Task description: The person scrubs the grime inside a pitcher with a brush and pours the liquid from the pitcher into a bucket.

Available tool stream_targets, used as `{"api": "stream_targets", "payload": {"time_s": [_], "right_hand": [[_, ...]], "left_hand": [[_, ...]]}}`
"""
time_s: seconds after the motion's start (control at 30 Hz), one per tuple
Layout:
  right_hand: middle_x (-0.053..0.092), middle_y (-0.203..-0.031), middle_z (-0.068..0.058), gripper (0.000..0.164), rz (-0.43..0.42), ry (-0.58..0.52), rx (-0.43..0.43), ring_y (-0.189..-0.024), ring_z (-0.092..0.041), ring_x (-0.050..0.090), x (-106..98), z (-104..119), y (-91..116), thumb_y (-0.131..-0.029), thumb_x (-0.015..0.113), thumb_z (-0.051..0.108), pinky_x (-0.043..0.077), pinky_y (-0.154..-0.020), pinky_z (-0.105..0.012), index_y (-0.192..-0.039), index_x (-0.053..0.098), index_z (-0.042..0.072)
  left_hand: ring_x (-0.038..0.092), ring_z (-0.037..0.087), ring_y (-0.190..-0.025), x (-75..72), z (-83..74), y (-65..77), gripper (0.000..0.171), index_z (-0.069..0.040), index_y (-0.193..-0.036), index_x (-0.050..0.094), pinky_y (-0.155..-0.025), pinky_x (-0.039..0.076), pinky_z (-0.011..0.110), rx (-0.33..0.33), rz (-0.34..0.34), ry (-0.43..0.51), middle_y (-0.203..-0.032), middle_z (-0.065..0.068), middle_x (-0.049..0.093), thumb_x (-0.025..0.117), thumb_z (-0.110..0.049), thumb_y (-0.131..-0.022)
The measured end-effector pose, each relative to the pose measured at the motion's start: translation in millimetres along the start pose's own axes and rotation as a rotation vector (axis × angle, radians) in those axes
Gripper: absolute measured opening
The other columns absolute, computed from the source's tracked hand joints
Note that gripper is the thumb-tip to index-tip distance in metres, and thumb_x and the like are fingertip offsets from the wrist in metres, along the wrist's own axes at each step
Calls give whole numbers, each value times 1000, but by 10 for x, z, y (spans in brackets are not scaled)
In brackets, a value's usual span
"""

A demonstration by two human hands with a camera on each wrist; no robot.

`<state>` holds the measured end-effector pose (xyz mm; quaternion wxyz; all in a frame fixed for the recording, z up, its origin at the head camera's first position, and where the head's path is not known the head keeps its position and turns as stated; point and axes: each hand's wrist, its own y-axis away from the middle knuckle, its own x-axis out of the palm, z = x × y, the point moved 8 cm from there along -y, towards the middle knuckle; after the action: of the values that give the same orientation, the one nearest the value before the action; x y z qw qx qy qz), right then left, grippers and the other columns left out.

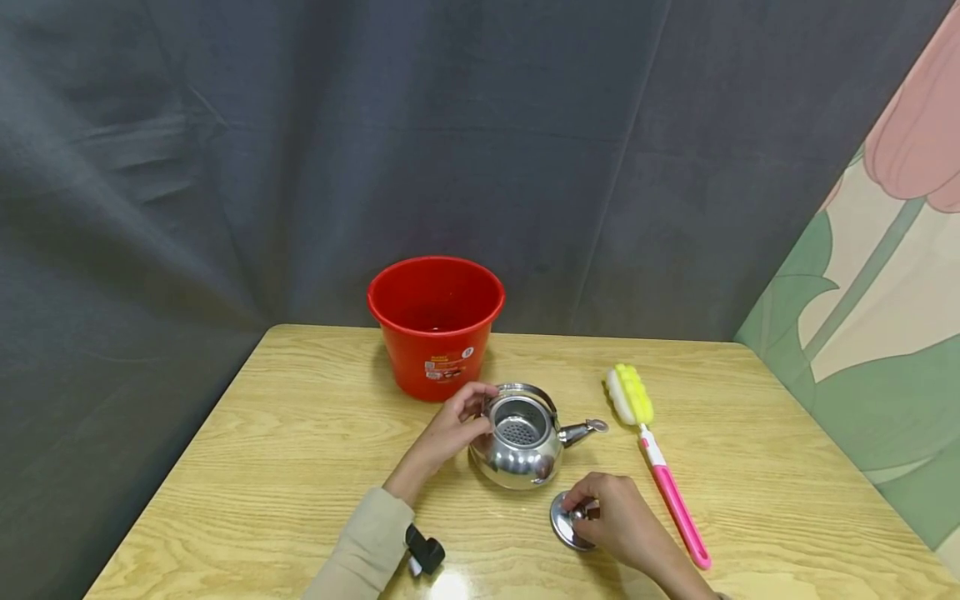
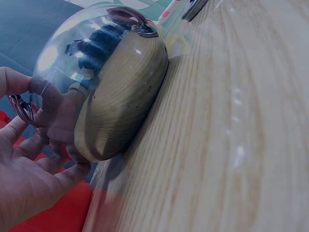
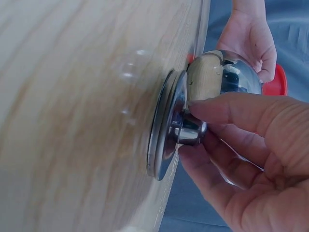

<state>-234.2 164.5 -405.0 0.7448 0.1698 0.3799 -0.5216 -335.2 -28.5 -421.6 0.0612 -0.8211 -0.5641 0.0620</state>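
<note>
A shiny steel kettle (image 1: 516, 467) stands uncovered on the table, a perforated strainer showing inside its mouth. Its spout points right and its hoop handle (image 1: 536, 390) leans toward the back. My left hand (image 1: 453, 423) holds the kettle's left side; in the left wrist view the thumb and fingers (image 2: 72, 175) curve against the round body near the handle's joint. To the front right, my right hand (image 1: 618, 518) pinches the knob (image 3: 190, 133) of the round steel lid (image 1: 562, 527). The lid sits flat at the tabletop, knob up.
Behind the kettle stands a red bucket (image 1: 442, 358). Right of it lies a brush with a yellow-and-white sponge head (image 1: 632, 396) and pink handle (image 1: 681, 515). The wooden table (image 1: 247, 467) meets a dark curtain (image 1: 525, 167) at the back.
</note>
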Motion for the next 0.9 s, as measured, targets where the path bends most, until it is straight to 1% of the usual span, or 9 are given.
{"api": "stream_targets", "payload": {"time_s": [0.2, 0.33, 0.47, 0.6, 0.77, 0.9], "right_hand": [[64, -81, 4, 23, -20, 41, -19, -72, -10, 61, -16, 13, 0, -64, 74, -8, 53, -62, -25, -76, 70, 11], [64, -81, 5, 23, -18, 39, -21, -72, -10, 61, -11, 9, 5, -64, 75, -6, 53, -62, -26, -77, 70, 12], [65, -81, 6, 22, -17, 38, -9, -74, -12, 62, -18, 5, 11, -65, 76, -2, 52, -62, -26, -79, 71, 13], [65, -81, 9, 21, -37, 69, 6, -76, -12, 61, -45, 10, 13, -66, 76, 1, 50, -63, -26, -79, 72, 17], [66, -80, 8, 18, -63, 61, 21, -78, -16, 62, -82, 23, 4, -69, 75, 2, 50, -61, -25, -81, 72, 15], [68, -81, 5, 16, -97, 24, 42, -79, -18, 64, -122, 40, -8, -72, 74, 0, 51, -60, -24, -83, 72, 11]], "left_hand": [[48, 26, -119, 0, -1, -3, 47, -4, -129, 52, -107, 31, 45, -8, 1, 4, -128, 11, 56, 58, -1, -82], [49, 26, -118, -1, -3, -4, 47, -3, -128, 52, -106, 32, 44, 2, -3, -4, -127, 11, 57, 58, 0, -81], [50, 26, -117, -3, 0, 2, 47, -4, -127, 53, -104, 34, 42, 8, -5, -9, -127, 11, 57, 58, 1, -81], [49, 26, -117, 2, 12, 4, 47, -4, -128, 52, -103, 34, 41, 0, 4, -6, -128, 11, 56, 59, 0, -82], [49, 26, -118, 8, 15, 1, 48, -4, -129, 52, -103, 34, 43, 2, 4, 0, -130, 11, 55, 59, -2, -82], [49, 26, -119, 4, 21, -4, 48, -4, -129, 52, -104, 34, 43, 4, 0, -2, -130, 10, 55, 58, -1, -82]]}}
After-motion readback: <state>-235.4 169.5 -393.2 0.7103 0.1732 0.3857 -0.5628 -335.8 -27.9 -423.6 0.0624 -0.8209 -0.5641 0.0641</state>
